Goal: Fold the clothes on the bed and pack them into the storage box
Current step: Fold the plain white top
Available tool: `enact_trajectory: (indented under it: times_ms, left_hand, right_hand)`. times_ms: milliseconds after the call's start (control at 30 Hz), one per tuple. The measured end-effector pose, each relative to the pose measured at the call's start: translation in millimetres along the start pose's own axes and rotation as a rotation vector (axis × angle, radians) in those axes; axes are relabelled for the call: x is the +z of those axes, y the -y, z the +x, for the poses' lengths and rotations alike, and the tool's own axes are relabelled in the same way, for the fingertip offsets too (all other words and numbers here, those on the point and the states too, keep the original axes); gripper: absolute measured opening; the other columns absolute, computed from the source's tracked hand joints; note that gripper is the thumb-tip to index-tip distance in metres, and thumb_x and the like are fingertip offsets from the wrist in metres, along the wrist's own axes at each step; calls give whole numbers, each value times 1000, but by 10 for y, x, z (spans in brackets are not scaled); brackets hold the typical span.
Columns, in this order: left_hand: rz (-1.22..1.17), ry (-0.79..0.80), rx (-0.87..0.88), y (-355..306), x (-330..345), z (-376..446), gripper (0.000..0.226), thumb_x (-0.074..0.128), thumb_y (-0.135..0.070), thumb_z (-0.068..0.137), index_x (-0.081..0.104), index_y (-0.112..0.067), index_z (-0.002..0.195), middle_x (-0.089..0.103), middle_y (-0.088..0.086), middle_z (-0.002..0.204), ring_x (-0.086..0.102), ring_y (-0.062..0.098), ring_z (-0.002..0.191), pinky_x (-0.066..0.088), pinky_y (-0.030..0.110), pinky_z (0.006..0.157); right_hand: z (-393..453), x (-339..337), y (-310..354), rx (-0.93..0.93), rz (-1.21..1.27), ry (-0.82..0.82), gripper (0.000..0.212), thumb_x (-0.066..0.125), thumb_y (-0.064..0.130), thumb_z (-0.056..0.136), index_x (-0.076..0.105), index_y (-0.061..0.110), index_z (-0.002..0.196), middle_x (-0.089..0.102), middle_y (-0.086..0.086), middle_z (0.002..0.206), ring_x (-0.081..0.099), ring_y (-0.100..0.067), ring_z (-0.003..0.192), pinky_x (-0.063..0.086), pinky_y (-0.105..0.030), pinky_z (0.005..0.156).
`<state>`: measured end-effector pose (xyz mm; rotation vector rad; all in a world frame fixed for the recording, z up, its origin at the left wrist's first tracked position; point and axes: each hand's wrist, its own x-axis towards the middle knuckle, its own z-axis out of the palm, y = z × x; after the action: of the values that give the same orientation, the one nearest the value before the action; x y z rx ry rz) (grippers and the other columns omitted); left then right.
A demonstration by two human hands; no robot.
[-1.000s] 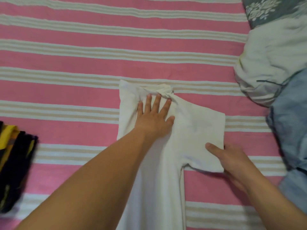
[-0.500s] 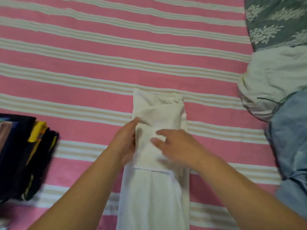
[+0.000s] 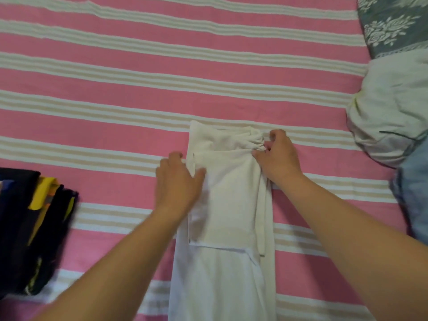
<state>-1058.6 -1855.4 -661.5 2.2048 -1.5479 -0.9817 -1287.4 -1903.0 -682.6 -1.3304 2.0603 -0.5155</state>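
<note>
Two hands, one white shirt (image 3: 227, 195), one striped bed (image 3: 115, 93).
Your left hand (image 3: 178, 181) lies flat, fingers loosely spread, on the shirt's left edge; your right hand (image 3: 279, 156) pinches the bunched collar at its top right. The shirt lies folded into a long strip mid-bed. One dark pile (image 3: 30, 228) sits at left; one loose heap (image 3: 393, 107) and one grey floral pillow (image 3: 393, 22) at right.
</note>
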Motion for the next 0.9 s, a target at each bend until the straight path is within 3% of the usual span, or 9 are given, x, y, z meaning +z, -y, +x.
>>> enact_trajectory:
  times_ms: [67,167,300,400,533,633,700,767,900]
  left_hand:
    - [-189,105,-33,-115,-76,353,55,76,-45,86,55,-17,128,67,-1,115,66,22,103,56,38,83]
    - [-275,213,-117,-166,15,787,42,86,-35,76,68,-17,109,74,-1,96,73,20,86,59,32,70]
    - [-507,315,-226,-133,47,879,41,87,-21,75,70,-14,111,78,7,97,77,27,82,62,50,79]
    - [-689,411,-153,-141,-219,601,32,75,-18,89,67,-16,121,76,10,109,74,25,87,62,47,75]
    - [-847,409,35,37,-645,-243,29,72,-5,87,69,-14,115,75,1,111,71,14,101,57,26,84]
    - [-577,382,155,531,-705,-987,34,77,3,81,73,-14,111,67,6,125,64,16,112,53,36,98]
    - [-242,420,218,976,-622,-1393,41,76,0,85,72,-35,105,50,-5,138,51,13,125,44,31,107]
    - [69,405,332,1343,-508,-1629,59,70,7,85,69,-48,108,41,-5,144,40,19,133,39,43,113]
    - [103,107,482,1360,-483,-1637,48,61,1,88,67,-24,129,40,7,151,36,23,134,41,56,109]
  right_hand:
    - [28,22,12,38,75,48,58,76,34,82,51,18,132,60,3,122,60,-19,108,49,-32,90]
    - [136,78,-6,75,130,123,33,78,25,81,63,22,110,67,9,102,63,-9,89,50,-21,77]
    - [246,60,89,178,266,266,23,79,13,81,74,15,104,75,0,98,71,-15,87,59,-30,79]
    - [-33,-193,202,141,474,333,19,73,7,88,71,13,106,73,1,87,69,-8,68,52,-21,55]
    - [-889,-651,102,-173,397,246,36,80,19,78,71,22,113,71,7,113,67,-8,103,52,-24,91]
    - [-1755,-677,-282,-333,129,194,37,76,14,67,69,20,103,53,0,119,54,-16,111,36,-11,99]
    - [-2269,-528,-653,-425,-75,220,43,73,-5,67,71,15,105,48,-3,118,47,-22,113,30,-7,100]
    - [-2600,-399,-987,-456,-209,293,52,71,-14,73,71,18,114,51,-7,126,46,-27,119,33,-18,105]
    - [-2763,-452,-975,-441,-187,196,46,58,-6,86,66,16,126,48,-8,137,44,-26,128,37,-33,109]
